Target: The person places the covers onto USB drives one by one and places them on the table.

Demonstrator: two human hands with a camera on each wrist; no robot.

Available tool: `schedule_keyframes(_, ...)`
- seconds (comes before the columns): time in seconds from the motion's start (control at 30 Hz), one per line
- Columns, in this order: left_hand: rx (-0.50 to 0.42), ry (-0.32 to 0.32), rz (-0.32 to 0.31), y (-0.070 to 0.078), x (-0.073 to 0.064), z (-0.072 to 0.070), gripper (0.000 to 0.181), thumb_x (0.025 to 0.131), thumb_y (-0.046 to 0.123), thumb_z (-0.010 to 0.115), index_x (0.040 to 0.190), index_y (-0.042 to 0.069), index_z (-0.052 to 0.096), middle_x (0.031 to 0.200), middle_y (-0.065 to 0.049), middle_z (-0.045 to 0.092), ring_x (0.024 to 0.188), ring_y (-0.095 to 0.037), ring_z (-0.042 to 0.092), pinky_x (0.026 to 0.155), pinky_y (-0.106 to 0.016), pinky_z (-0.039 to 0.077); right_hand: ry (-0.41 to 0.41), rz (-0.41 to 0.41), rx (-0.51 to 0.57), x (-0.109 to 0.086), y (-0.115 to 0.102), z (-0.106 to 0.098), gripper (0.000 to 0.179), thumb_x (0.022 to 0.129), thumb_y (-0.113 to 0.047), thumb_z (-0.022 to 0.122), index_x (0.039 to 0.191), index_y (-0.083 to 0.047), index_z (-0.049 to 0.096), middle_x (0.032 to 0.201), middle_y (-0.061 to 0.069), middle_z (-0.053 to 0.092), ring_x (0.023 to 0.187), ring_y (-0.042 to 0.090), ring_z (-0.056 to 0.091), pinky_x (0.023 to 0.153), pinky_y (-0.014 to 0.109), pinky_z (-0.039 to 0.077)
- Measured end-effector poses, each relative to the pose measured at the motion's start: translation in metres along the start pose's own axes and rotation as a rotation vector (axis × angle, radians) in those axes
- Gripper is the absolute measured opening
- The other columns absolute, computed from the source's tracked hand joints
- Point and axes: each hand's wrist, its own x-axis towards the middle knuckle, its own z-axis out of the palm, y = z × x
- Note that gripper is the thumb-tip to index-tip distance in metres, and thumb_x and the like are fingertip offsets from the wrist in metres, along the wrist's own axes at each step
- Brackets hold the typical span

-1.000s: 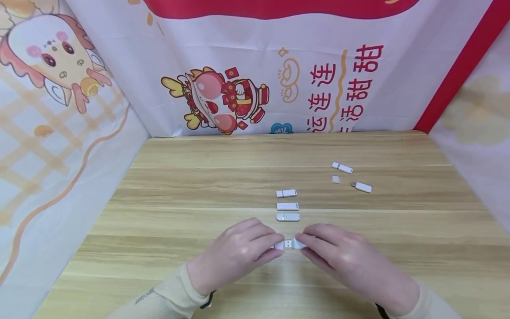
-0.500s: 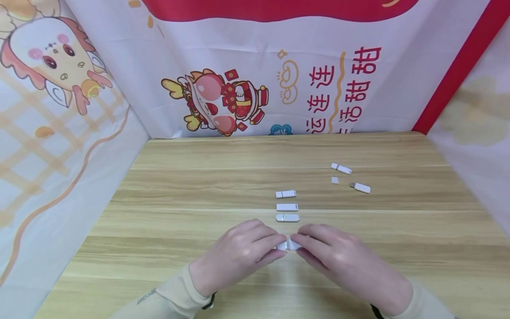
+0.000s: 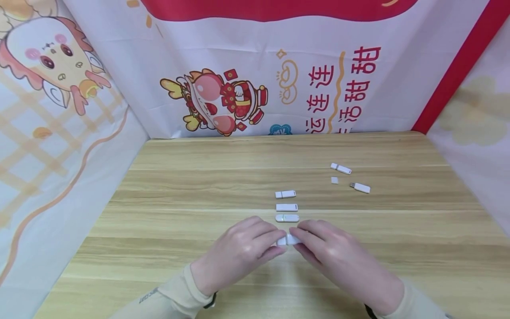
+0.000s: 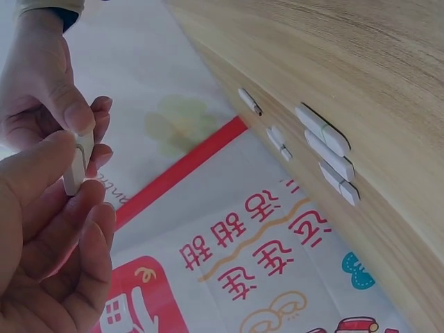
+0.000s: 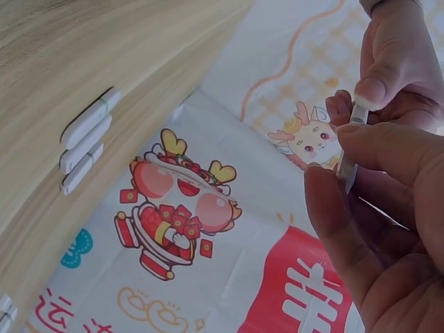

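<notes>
The left hand (image 3: 239, 252) pinches one end of a white USB stick (image 3: 292, 239) between thumb and fingers; the right hand (image 3: 342, 257) pinches the opposite end in the same manner. The stick is held above the wooden table (image 3: 191, 177), with its long axis running from hand to hand. A narrow seam shows between its two halves. Which half is the cap cannot be determined, since the fingers cover much of both.

Step in hand (judged): seating the cap on the stick. The halves appear aligned end to end; full engagement cannot be confirmed.

Next move (judged): apply even pressure along the long axis, without twist or bend, until the seam is tight. Release one hand only, so that the other supports the stick. Setting down calls for an orientation parallel to the upper stick (image 3: 285, 194), the middle stick (image 3: 286, 207) and the lower stick (image 3: 287, 218), which lie side by side just beyond the hands.

Farther right, a capped stick (image 3: 341, 169), a loose cap (image 3: 334, 180) and an uncapped stick (image 3: 360, 188) lie apart; the last two likely require the same fitting.
</notes>
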Motion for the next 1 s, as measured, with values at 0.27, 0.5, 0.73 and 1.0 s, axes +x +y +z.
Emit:
schedule_keyframes(0.27,0.021,-0.018,-0.031,-0.001,-0.001,0.0,0.029,0.081,0.019,0.083,0.104,0.005,0.074,0.094,0.001,0.071,0.083,-0.01,0.064,0.078,-0.016,0.052,-0.002,-0.025,-0.023,0.002,0.0,0.001,0.047,0.108,-0.031,0.035,0.109,-0.002,0.072,0.102,0.005,0.067,0.09,0.018,0.067,0.077,0.03,0.057)
schedule_keyframes(0.5,-0.003,-0.058,-0.095,-0.002,-0.001,-0.001,0.025,0.081,0.022,0.083,0.096,0.005,0.075,0.086,0.001,0.071,0.078,-0.01,0.064,0.074,-0.016,0.052,0.023,-0.079,-0.052,0.005,0.0,0.002,0.044,0.107,-0.027,0.036,0.108,-0.001,0.071,0.1,0.005,0.067,0.087,0.018,0.066,0.073,0.029,0.057)
schedule_keyframes(0.73,-0.016,-0.074,-0.084,-0.002,0.0,-0.001,0.025,0.08,0.021,0.084,0.096,0.004,0.075,0.085,0.001,0.07,0.077,-0.01,0.063,0.072,-0.017,0.052,-0.023,-0.077,-0.07,0.008,0.0,0.002,0.031,0.104,-0.023,0.05,0.107,0.0,0.072,0.099,0.005,0.067,0.085,0.017,0.066,0.073,0.028,0.057)
schedule_keyframes(1.0,-0.022,-0.083,-0.074,-0.005,0.001,0.002,0.022,0.08,0.017,0.084,0.095,0.004,0.075,0.084,0.001,0.069,0.077,-0.009,0.063,0.072,-0.017,0.051,-0.048,-0.072,-0.098,0.011,-0.001,0.002,0.04,0.069,-0.003,0.088,0.105,0.002,0.071,0.098,0.006,0.066,0.082,0.017,0.064,0.07,0.026,0.057)
